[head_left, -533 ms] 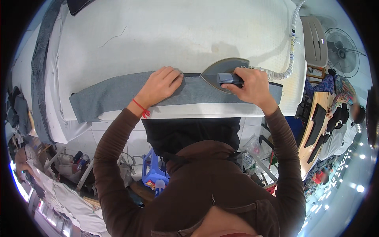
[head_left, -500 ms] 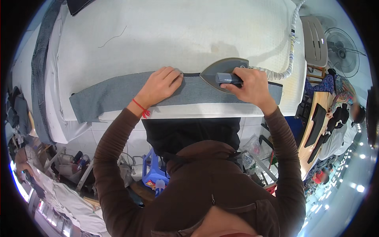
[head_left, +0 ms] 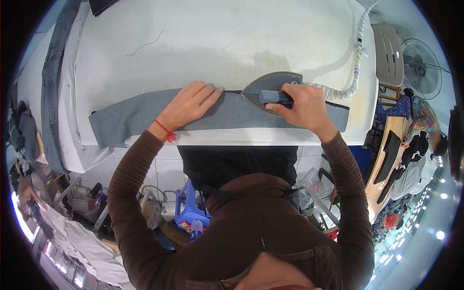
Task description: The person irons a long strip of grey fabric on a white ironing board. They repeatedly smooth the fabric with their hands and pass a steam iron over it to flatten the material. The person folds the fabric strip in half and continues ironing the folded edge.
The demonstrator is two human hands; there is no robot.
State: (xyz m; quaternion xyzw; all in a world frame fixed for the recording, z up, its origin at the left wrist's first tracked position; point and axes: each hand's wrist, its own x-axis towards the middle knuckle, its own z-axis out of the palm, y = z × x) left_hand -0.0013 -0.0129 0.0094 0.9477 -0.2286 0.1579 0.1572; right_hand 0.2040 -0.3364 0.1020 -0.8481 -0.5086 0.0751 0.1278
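A long blue-grey denim piece (head_left: 140,116) lies across the white padded ironing table (head_left: 203,53) near its front edge, with a narrow dark band along part of its upper edge. My left hand (head_left: 190,104), with a red string at the wrist, rests on the cloth. Its thumb and forefinger come together at that upper edge, left of the iron. My right hand (head_left: 304,106) is wrapped round the dark handle of a grey iron (head_left: 273,83). The iron sits flat over the upper edge, its tip pointing left toward my left fingers.
A white-wrapped hose (head_left: 356,72) runs from the iron up the table's right side. A loose thread (head_left: 145,44) lies on the cover. Dark denim (head_left: 52,92) hangs along the left edge. Beyond the right edge are a beige chair (head_left: 388,53), a fan (head_left: 420,67) and a person at a wooden table.
The iron has slid slightly left along the denim's upper edge in my right hand. My left hand has shifted a little left as well. The whole view has moved slightly.
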